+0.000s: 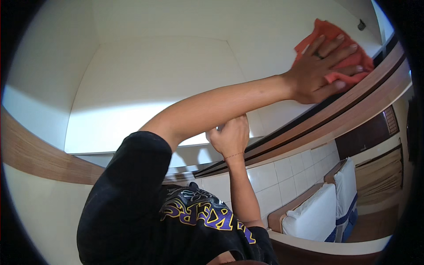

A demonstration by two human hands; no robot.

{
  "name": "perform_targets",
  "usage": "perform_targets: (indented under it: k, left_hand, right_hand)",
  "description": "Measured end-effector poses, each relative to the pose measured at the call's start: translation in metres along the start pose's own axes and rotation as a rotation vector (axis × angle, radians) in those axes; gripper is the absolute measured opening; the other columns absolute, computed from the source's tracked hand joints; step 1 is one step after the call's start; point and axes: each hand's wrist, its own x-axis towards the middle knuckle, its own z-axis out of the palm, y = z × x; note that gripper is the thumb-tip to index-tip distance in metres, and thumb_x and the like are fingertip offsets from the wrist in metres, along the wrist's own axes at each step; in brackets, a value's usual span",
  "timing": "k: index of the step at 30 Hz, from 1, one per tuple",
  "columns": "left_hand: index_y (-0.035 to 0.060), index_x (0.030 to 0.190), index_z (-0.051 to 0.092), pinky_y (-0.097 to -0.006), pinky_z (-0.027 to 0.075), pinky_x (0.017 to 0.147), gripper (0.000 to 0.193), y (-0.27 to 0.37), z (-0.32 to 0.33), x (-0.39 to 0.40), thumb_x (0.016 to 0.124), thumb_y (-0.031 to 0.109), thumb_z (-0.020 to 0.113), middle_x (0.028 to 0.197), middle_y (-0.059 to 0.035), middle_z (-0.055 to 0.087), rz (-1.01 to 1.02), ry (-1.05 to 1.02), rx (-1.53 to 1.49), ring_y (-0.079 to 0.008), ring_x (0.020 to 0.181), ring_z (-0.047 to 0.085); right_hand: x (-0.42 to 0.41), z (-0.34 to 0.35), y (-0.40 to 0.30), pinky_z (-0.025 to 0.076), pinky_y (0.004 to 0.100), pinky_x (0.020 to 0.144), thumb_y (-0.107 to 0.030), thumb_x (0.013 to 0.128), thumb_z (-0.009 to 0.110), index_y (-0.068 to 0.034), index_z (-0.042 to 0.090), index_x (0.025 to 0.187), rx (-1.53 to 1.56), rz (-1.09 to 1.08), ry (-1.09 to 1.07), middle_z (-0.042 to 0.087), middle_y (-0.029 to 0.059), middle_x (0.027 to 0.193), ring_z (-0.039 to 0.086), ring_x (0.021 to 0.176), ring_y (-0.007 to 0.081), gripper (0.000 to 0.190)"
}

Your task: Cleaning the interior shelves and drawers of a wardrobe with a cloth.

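Observation:
My left hand (311,71) is spread flat on an orange-red cloth (343,38), pressing it against the pale inner panel (268,36) of a cabinet. A dark ring sits on one finger. The cloth is bunched around the thumb and touches the dark inner edge beside a wood-grain cabinet edge (354,94). My left forearm crosses in front of the cabinet interior. Below that forearm is my right hand (232,137), its fingers curled and a thin bracelet at the wrist. The forearm partly hides these fingers, so what they grip, if anything, is unclear.
A brown wood-grain panel (39,154) borders the cabinet at left. A small dark fitting (361,25) is on the panel past the cloth. Outside are white tiles (265,175), white-covered mattresses (311,212), a tan curtain (379,179) and a dark door (361,135).

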Motion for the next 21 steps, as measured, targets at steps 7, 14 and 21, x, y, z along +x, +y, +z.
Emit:
perform_targets:
  k: [7,14,21]
  left_hand:
    - [0.0238,0.154,0.053,-0.061,0.008,0.127,0.053,-0.01,-0.005,0.015,0.105,0.045,0.048,0.171,-0.013,0.026,-0.003,0.043,0.035,-0.0405,0.159,0.014]
    - [0.0143,0.154,0.05,-0.0597,0.01,0.128,0.056,-0.069,-0.031,0.022,0.106,0.043,0.045,0.17,-0.0171,0.028,-0.093,0.131,-0.021,-0.0405,0.159,0.016]
    - [0.0001,0.154,0.042,-0.0493,0.023,0.126,0.059,-0.146,-0.051,0.034,0.107,0.034,0.047,0.162,-0.0188,0.039,0.01,0.171,-0.036,-0.0383,0.155,0.028]
  right_hand:
    - [-0.001,-0.002,-0.008,0.043,0.051,0.112,-0.026,0.078,0.071,0.0,0.075,0.101,0.005,0.019,-0.034,0.072,0.0208,0.101,0.063,0.111,0.0412,0.035]
    - [0.005,-0.003,-0.01,0.039,0.0587,0.114,-0.027,0.087,0.064,-0.002,0.073,0.118,0.001,-0.01,0.009,0.07,0.0179,0.131,0.058,0.13,0.0455,0.041]
    - [0.0,0.0,-0.006,0.039,0.0574,0.115,-0.027,0.087,0.064,-0.001,0.073,0.12,0.009,-0.007,0.0,0.069,0.0196,0.132,0.059,0.13,0.0451,0.043]
